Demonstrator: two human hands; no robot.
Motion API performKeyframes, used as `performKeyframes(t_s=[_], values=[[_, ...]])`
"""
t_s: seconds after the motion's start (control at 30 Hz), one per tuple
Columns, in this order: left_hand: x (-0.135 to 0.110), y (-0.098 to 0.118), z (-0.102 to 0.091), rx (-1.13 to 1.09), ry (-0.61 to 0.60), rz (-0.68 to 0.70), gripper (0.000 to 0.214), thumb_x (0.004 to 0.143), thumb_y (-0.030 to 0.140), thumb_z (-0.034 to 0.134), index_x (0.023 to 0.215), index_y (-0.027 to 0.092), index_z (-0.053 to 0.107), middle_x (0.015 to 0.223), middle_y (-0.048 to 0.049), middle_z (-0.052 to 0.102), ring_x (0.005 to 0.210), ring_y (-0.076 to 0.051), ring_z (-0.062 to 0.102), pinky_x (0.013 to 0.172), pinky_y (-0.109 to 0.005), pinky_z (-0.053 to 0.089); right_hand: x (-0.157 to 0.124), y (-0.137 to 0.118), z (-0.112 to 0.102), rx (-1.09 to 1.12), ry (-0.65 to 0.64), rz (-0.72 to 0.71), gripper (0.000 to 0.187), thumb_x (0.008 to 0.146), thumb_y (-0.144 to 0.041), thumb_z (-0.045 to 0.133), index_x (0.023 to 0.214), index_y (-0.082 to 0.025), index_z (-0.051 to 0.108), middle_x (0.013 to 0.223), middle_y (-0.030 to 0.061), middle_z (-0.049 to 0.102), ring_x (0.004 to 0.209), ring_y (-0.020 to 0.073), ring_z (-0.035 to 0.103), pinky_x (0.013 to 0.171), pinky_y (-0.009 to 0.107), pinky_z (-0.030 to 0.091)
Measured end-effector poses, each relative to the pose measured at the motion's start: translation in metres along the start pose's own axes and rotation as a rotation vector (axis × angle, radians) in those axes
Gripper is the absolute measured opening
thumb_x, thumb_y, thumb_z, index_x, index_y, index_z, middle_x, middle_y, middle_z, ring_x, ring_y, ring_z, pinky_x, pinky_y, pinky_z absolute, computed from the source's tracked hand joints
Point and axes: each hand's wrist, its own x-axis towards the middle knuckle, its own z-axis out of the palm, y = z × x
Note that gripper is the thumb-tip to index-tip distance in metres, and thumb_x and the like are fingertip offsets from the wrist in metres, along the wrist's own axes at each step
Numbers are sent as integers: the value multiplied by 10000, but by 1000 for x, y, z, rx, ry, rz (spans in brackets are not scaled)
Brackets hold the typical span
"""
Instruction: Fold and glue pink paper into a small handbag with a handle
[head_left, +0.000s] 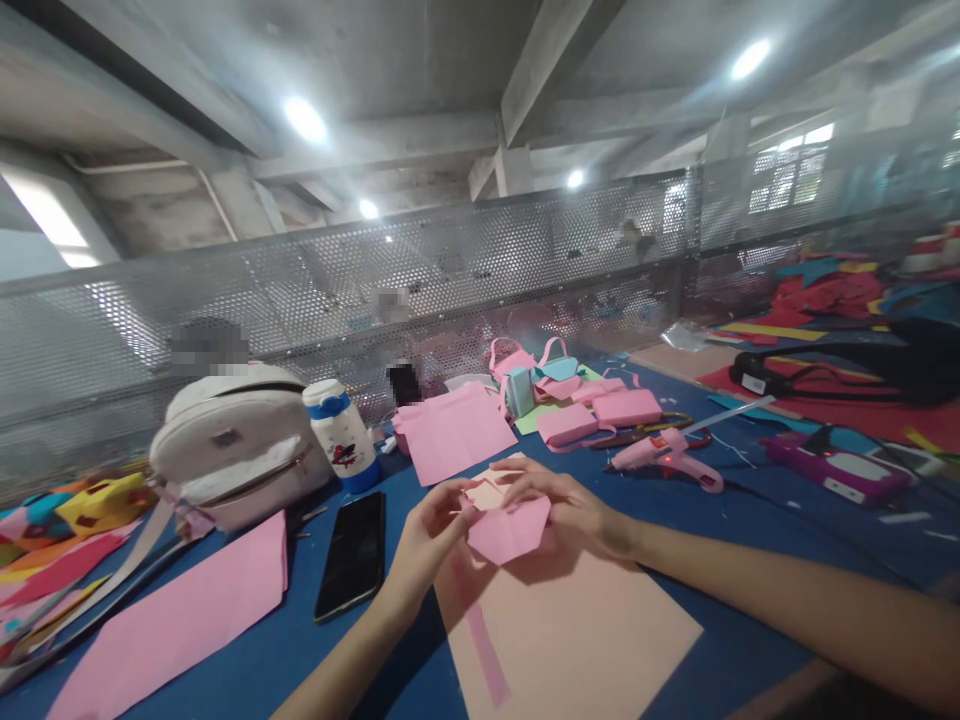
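Note:
Between my two hands is a small folded piece of pink paper (510, 532), its flap hanging toward me. My left hand (435, 520) pinches its left edge with thumb and fingers. On the far right side my right hand (562, 500) grips the same piece, fingers bent over its top. Both hands are just above a peach sheet of paper (585, 630) lying on the blue table. A narrow pink paper strip (486, 650) rests on that sheet, below my left hand. Part of the folded piece is hidden by my fingers.
Left of my hands lie a black phone (351, 555), a white bottle (341, 435), a backpack (240, 440) and pink sheets (187, 620). Behind are small pink paper bags (626, 407). A pink glue gun (667, 455), its cord and a purple device (836, 468) sit to the right.

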Motion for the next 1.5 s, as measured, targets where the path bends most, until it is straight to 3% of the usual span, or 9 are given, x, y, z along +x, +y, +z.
performKeyframes(t_s=[0.1,0.17,0.3,0.53,0.77,0.9,1.03,1.3,1.5], values=[[0,1,-1,31,17,14,412,768,431,733,1085,168,705,890,-63,705,859,-215,627,720,-264,486,0,6,-1,178,-62,139,503,856,-409,620,1328,-254,537,1426,100,462,1271,289,474,1037,448,370],[0,1,-1,52,33,22,423,770,446,719,1079,158,720,833,-58,704,805,-209,626,705,-270,484,-1,9,0,264,-110,201,613,838,-498,640,1375,-253,477,1423,114,462,1239,291,506,1013,443,396],[-1,1,0,99,69,36,393,802,443,673,1053,148,744,775,-53,692,706,-181,594,655,-260,466,-1,6,5,316,-176,208,678,776,-438,741,1374,-246,483,1387,114,517,1316,274,439,1102,427,294],[-3,4,4,179,102,72,352,803,407,632,991,137,760,726,-47,657,659,-173,549,607,-250,427,0,-4,6,643,-202,335,620,763,-338,716,1341,-183,549,1397,123,527,1263,268,502,1073,402,341],[-5,10,3,237,112,80,323,799,362,592,954,137,765,643,-9,569,631,-168,532,597,-249,409,4,5,-7,699,-42,305,404,826,-333,609,1163,-127,694,1245,114,639,1231,229,509,1072,326,332],[-5,10,3,241,116,73,330,800,369,586,943,124,755,654,-18,581,642,-169,532,598,-248,406,5,9,-8,686,11,312,379,809,-322,646,1127,-126,711,1130,109,676,1109,210,568,983,299,400],[-5,8,4,227,109,59,369,819,395,579,1013,115,723,680,-23,594,649,-167,538,605,-248,425,5,12,-7,574,14,279,505,766,-381,746,1209,-155,658,1193,114,636,1141,213,554,1001,316,395],[-8,6,7,182,29,75,375,864,428,574,1089,148,681,771,-25,598,674,-156,536,615,-233,471,1,8,2,215,-198,298,790,663,-338,844,1367,-237,500,1345,113,538,1276,294,480,1056,450,378],[-11,8,7,220,-69,102,345,900,386,570,1183,196,625,884,-36,641,823,-189,597,758,-264,480,-1,5,3,51,-184,285,578,728,-349,782,1259,-220,594,1247,80,596,1136,276,572,974,412,440]])
